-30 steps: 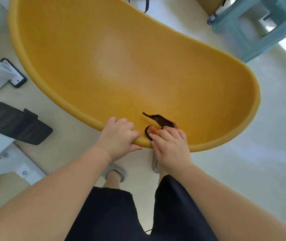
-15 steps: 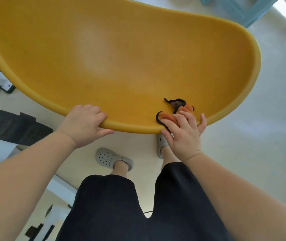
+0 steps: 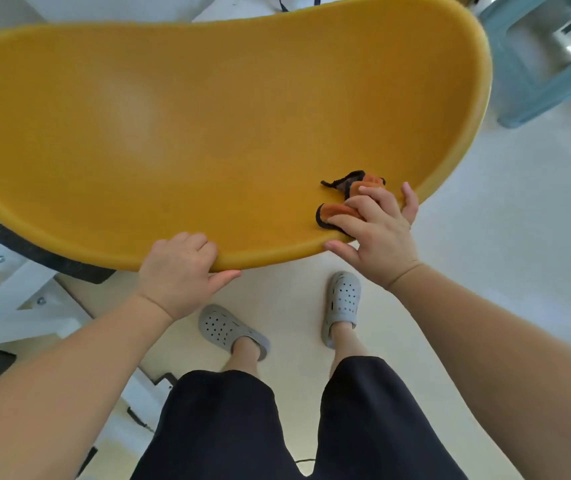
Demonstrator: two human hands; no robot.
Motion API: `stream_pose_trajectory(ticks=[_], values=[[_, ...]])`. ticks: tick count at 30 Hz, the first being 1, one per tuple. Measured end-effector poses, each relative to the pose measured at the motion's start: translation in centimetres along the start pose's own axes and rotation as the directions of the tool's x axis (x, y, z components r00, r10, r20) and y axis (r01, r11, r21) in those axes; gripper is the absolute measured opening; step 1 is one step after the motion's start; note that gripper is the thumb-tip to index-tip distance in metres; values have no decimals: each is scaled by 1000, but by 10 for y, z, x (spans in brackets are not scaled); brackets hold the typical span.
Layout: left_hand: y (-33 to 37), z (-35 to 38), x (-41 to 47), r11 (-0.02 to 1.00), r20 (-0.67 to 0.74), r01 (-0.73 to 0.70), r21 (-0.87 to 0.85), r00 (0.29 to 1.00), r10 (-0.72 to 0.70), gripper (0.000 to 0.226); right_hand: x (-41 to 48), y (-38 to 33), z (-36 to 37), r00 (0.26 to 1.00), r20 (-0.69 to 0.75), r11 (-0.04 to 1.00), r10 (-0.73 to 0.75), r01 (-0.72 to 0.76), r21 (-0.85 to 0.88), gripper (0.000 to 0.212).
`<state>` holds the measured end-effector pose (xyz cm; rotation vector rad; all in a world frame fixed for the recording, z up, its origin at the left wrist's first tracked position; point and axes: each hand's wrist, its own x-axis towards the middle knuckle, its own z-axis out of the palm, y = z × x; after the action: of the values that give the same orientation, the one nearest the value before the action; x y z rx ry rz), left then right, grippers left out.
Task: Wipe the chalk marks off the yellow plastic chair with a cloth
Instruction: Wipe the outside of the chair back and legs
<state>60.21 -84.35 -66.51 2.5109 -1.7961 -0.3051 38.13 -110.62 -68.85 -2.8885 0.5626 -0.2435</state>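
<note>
The yellow plastic chair fills the upper half of the view, its curved shell facing me. A faint pale smear shows on the shell left of centre. My left hand grips the near rim, fingers curled over the top and thumb below. Further right, my right hand presses an orange cloth with a dark border against the inner surface near the rim; its fingers lie over the cloth, the thumb on the rim's edge.
A pale blue plastic stool stands at the upper right. A white frame with black pads sits at the left, close under the chair's rim. My feet in grey clogs stand on the cream floor below the chair.
My right hand and the cloth have slid right along the inner shell near the rim. My left hand still grips the rim. The view has tilted down, showing both feet.
</note>
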Motion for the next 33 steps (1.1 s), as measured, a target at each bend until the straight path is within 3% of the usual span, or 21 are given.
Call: stream_pose_trajectory(ticks=[5,9,12,21,24,28,33], values=[[-17,-7,31,987,-66,161,-19,985,-162,59,93,25,9,990,12,990,-140,140,16,54],[-27,-15,64,963,-89,268,-14,959,-268,60,139,24,14,998,25,986,53,-56,155,45],[-31,-21,85,948,-87,317,-8,945,-317,60,171,23,16,995,88,961,55,-77,266,46],[-49,-37,160,856,31,514,-51,858,-513,61,276,63,15,984,164,982,-68,37,185,52],[-69,-41,190,857,-6,511,-65,859,-513,62,322,76,15,977,171,987,-124,104,126,55],[-93,-38,223,926,-65,363,-99,927,-370,63,361,99,16,967,162,980,-199,192,59,52],[-90,-34,228,915,-126,379,-138,909,-396,63,366,102,10,959,181,976,-218,219,12,56]])
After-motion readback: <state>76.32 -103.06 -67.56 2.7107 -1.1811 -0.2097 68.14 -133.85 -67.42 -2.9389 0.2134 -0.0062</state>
